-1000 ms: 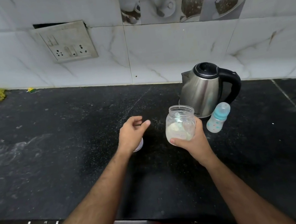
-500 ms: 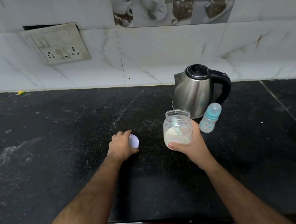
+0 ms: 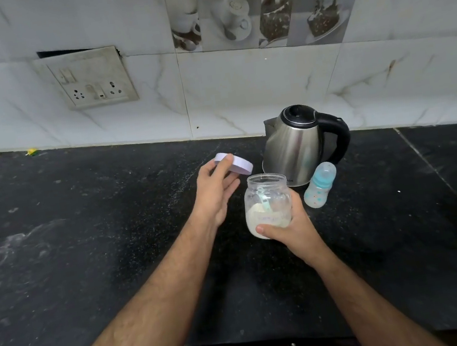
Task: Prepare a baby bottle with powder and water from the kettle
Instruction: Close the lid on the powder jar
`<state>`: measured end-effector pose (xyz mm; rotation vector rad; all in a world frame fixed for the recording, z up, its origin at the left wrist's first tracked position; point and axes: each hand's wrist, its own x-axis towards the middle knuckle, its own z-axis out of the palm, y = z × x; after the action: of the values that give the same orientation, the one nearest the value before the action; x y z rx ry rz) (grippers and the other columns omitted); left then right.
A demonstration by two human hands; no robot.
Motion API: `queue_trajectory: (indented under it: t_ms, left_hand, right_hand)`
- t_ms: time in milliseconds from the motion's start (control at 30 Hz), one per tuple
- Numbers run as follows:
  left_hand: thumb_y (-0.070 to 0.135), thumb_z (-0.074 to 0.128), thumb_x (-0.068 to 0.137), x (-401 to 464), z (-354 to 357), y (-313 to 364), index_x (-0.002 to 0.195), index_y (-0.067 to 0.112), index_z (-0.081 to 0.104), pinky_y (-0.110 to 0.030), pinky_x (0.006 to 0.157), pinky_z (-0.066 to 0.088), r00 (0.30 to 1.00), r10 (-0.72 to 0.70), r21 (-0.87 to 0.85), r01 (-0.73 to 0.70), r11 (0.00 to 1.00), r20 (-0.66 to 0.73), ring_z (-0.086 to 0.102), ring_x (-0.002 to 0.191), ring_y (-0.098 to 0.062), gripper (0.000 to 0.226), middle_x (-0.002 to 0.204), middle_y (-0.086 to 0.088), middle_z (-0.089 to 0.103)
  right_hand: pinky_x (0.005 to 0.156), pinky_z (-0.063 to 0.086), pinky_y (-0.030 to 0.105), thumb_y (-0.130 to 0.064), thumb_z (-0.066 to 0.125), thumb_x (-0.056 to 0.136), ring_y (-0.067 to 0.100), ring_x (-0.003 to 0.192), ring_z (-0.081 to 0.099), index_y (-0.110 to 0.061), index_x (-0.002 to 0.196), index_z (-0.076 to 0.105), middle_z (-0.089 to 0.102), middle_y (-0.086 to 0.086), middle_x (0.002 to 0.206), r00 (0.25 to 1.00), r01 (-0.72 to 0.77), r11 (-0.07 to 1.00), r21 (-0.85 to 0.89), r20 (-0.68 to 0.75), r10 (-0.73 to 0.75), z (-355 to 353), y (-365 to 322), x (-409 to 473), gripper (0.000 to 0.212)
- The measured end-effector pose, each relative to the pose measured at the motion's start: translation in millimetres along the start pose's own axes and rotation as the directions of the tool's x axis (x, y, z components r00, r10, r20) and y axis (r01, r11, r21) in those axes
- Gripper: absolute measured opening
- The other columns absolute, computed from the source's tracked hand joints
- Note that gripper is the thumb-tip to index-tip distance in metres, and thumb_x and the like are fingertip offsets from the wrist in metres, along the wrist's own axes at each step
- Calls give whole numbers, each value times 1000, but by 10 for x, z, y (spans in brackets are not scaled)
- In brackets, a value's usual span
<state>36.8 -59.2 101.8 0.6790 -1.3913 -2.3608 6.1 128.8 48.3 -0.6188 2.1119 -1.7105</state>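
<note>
- So, the jar point(image 3: 267, 205) is see-through plastic with no top on, and it has pale powder in the bottom part with a light blue scoop point(image 3: 264, 201) poking up out of it.
- The right hand point(image 3: 292, 230) holds the jar from the side, fingers curled round it and the thumb pressed on the front.
- The left hand point(image 3: 217, 193) is just left of the jar's open mouth and grips a round pale purple lid point(image 3: 235, 165) by its edge, tilted, up above the black counter point(image 3: 83, 239).
- The baby bottle point(image 3: 320, 185) has a blue top and little dots on it; it stands on the counter just right of the right hand.
- The shiny steel kettle point(image 3: 297, 144) with a black handle stands behind the jar, right beside the bottle, and neither hand touches it.
</note>
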Motion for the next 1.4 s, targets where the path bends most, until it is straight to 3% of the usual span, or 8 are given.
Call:
queue_trajectory:
  t_ms: [167, 467, 567, 733, 900, 1000, 1200, 1400]
  left_hand:
    - [14, 73, 89, -156, 81, -49, 142, 10, 43, -27, 80, 57, 981, -12, 138, -16, 990, 196, 73, 87, -10, 61, 99, 1, 72]
    - [36, 70, 77, -280, 39, 87, 134, 25, 56, -28, 100, 49, 921, -42, 468, -156, 870, 386, 60, 120, -14, 60, 129, 1, 61]
    - [49, 58, 87, -318, 50, 189, 139, 25, 55, -16, 95, 48, 909, -11, 527, -232, 818, 418, 57, 121, -1, 58, 134, 14, 58]
    - [39, 54, 101, -347, 158, 249, 125, 28, 68, -23, 90, 53, 892, -29, 596, -277, 754, 451, 67, 109, -1, 30, 121, 17, 69]
    - [29, 64, 94, -353, 200, 259, 107, 30, 77, -23, 86, 50, 915, -59, 617, -220, 756, 399, 69, 95, 3, 19, 100, 21, 74]
    - [30, 66, 90, -371, 227, 255, 96, 38, 76, -22, 86, 49, 924, -36, 646, -239, 725, 382, 68, 91, 6, 14, 93, 25, 74]
    - [32, 69, 87, -360, 227, 230, 95, 33, 77, -31, 94, 54, 941, 28, 667, -260, 698, 338, 69, 100, -3, 12, 110, 18, 73]
    - [26, 66, 83, -375, 77, 277, 109, 27, 76, -29, 86, 56, 886, -33, 476, -216, 853, 462, 71, 102, -15, 27, 112, -1, 76]
  right_hand:
    - [89, 52, 21, -32, 88, 56, 0, 117, 58, -29, 140, 37, 59, -27, 122, 1000, 7, 1000, 1, 25, -7, -13, -81, -35, 98]
    - [99, 52, 39, -35, 90, 58, 4, 118, 59, -49, 132, 39, 60, -27, 123, 998, 46, 998, -50, 45, -44, -17, -140, -138, 91]
    - [97, 52, 35, -37, 90, 58, 2, 118, 58, -55, 130, 38, 59, -28, 124, 997, 58, 996, -68, 57, -55, -13, -155, -177, 90]
    - [93, 54, 33, -36, 89, 59, 4, 117, 60, -62, 122, 41, 60, -26, 122, 994, 62, 995, -75, 93, -55, 38, -194, -215, 83]
    - [89, 56, 32, -38, 88, 57, 3, 110, 64, -53, 123, 42, 63, -27, 116, 995, 38, 997, -71, 96, -31, 58, -242, -244, 81]
    - [76, 53, 18, -44, 85, 54, -8, 99, 63, -52, 121, 40, 62, -33, 107, 999, 15, 990, -139, 50, -8, 111, -329, -256, 81]
    - [77, 54, 22, -52, 80, 48, -5, 94, 63, -46, 130, 35, 64, -21, 107, 1000, -10, 966, -259, -25, 3, 199, -440, -277, 94]
    - [96, 53, 40, -27, 82, 60, 28, 119, 61, -13, 137, 45, 63, 15, 129, 964, -101, 980, 173, 262, 53, 43, -453, -278, 87]
